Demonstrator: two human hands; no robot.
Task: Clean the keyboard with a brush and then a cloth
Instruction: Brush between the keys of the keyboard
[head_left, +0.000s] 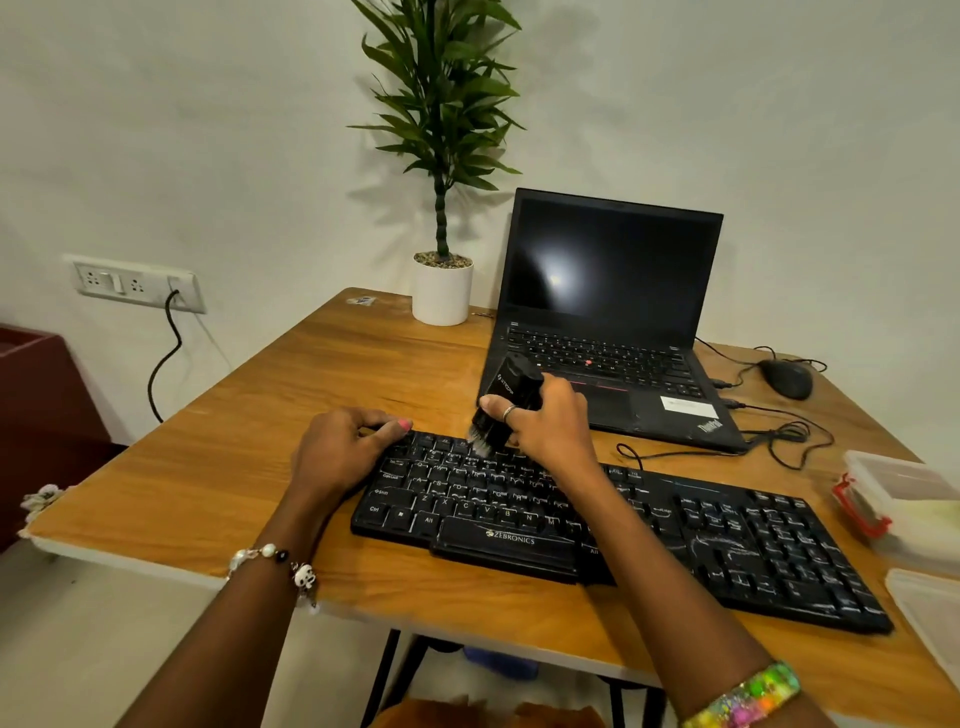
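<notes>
while the brush (500, 410) stood tilted over the far left corner of the keyboard (613, 525), was gripped by the right hand (545, 423), fingers and thumb curled round its black body, pale bristles pointing down and touching the top key rows near the left end. lay long and black across the wooden table (291, 415), that keyboard, its long axis running from the near-centre left out toward the right and slightly nearer the viewer, so most of the keys stretched away to the right of the bristles and toward the person. was steadied at its far left corner by the left hand (343, 452), fingers bent over the edge and pressing there, holding nothing else. judged from this: brushing step under way, only the left end under the bristles, the rest of the rows and the number pad lying to the right, an easier reach for the brush-holding hand than for the other; sweeps along the long axis looked the natural course. no cloth plainly seen; could not tell whether something pale inside the clear plastic box (904, 499) at the right edge was one. behind the keyboard, an open laptop (613, 312) with a dark screen, a wired mouse (787, 378) to its right, loose cables (779, 436) between, and a potted plant (442, 270) against the pale wall (208, 130). on that wall at the left, a socket panel (135, 283) with a black cord hanging down.
</notes>
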